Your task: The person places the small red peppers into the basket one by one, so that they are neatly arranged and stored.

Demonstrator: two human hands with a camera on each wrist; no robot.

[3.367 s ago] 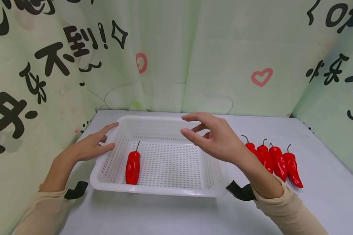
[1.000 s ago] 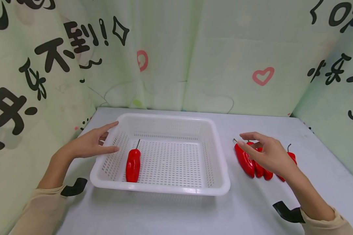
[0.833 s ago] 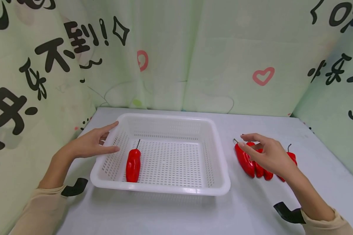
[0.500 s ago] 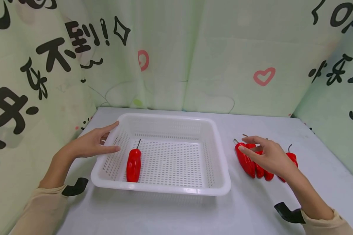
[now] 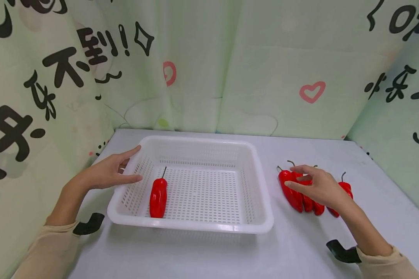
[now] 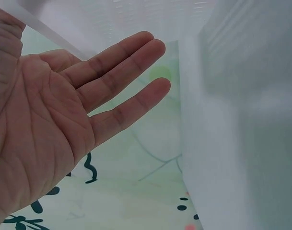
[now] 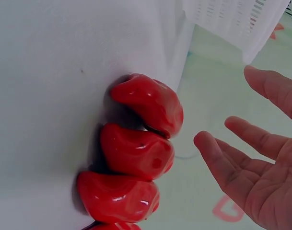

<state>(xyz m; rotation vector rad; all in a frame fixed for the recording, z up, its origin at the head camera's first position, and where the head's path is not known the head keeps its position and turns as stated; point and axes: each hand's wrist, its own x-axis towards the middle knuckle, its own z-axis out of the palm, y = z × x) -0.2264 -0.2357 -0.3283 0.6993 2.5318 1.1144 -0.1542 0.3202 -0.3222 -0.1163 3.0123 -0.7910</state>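
A white perforated plastic basket (image 5: 195, 228) stands on the table, with one red chili pepper (image 5: 158, 198) lying in its left part, stem away from me. My left hand (image 5: 106, 170) is at the basket's left side, thumb and index finger at the rim; in the left wrist view its other fingers extend loosely beside the basket wall (image 6: 222, 124). My right hand (image 5: 317, 188) hovers over several red chili peppers (image 5: 290, 193) lying side by side, partly hiding them. Its fingers are spread and loosely bent, with nothing between them. In the right wrist view, the fingertips are apart from the peppers (image 7: 136, 153).
The pale table (image 5: 195, 259) extends in front of the basket and to the right of the peppers. A light green curtain (image 5: 265, 77) with black lettering and pink hearts encloses the back and sides. Black straps (image 5: 343, 252) are at both wrists.
My right hand has moved from above the basket to the right, over the peppers on the table, and has lowered slightly. My left hand stays at the basket's left rim.
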